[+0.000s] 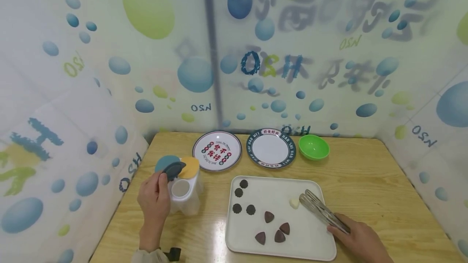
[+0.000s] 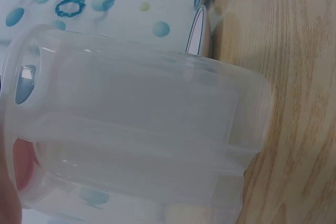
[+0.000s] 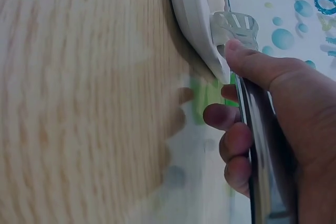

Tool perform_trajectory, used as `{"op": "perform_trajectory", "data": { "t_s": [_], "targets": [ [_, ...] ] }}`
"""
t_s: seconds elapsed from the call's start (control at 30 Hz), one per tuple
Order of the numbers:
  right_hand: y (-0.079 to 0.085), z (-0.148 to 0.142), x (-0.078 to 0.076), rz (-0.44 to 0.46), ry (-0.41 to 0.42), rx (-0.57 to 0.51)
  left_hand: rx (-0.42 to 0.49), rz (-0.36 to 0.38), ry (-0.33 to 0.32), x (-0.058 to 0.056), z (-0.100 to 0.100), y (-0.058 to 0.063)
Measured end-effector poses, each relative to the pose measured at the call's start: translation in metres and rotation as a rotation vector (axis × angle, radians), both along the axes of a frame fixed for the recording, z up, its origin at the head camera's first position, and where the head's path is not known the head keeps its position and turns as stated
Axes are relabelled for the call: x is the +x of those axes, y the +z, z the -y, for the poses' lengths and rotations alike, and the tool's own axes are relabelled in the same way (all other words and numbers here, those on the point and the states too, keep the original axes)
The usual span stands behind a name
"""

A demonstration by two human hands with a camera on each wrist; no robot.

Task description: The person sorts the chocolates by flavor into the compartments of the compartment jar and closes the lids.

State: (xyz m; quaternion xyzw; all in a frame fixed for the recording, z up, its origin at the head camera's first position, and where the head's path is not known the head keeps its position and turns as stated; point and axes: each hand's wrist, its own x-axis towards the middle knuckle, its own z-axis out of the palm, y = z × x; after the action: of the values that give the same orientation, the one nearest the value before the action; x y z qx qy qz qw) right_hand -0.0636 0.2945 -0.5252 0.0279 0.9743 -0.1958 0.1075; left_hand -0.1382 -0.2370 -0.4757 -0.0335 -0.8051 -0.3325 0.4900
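Note:
My left hand (image 1: 155, 198) pinches a dark grey-blue flip lid (image 1: 173, 169) and holds it raised above a round opening in the clear plastic storage container (image 1: 188, 204). In the left wrist view the container's ribbed see-through wall (image 2: 136, 98) fills much of the picture. My right hand (image 1: 360, 236) grips metal tongs (image 1: 323, 210) over the right side of the white tray (image 1: 289, 253). Beside the tongs' tips lies a small cream-coloured piece (image 1: 294, 203). The right wrist view shows thumb and fingers wrapped along the tongs' handle (image 3: 257, 129).
Several dark scalloped rounds (image 1: 239, 192) and several brown triangular pieces (image 1: 279, 236) lie on the tray. Behind it stand a plate with red lettering (image 1: 217, 137), a dark-rimmed plate (image 1: 272, 149) and a green bowl (image 1: 314, 148). The container's other lids are blue (image 1: 166, 161) and yellow (image 1: 191, 167).

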Motion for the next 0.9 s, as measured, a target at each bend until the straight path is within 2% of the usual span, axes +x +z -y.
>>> {"op": "perform_trajectory", "data": {
  "t_s": [0.13, 0.53, 0.83, 0.9],
  "targets": [
    [0.001, -0.002, 0.001, 0.001, -0.001, 0.007, 0.007, 0.015, -0.004, 0.002, -0.001, 0.002],
    [0.010, -0.002, 0.002, -0.080, 0.019, -0.037, -0.001, 0.054, -0.001, 0.003, 0.001, 0.000],
    [0.027, 0.014, 0.001, -0.139, 0.046, -0.061, -0.003, 0.069, -0.005, 0.003, 0.001, -0.001],
    [0.030, 0.019, 0.000, -0.140, 0.049, -0.076, -0.008, 0.052, -0.006, 0.002, 0.001, -0.001]
  ]
}}
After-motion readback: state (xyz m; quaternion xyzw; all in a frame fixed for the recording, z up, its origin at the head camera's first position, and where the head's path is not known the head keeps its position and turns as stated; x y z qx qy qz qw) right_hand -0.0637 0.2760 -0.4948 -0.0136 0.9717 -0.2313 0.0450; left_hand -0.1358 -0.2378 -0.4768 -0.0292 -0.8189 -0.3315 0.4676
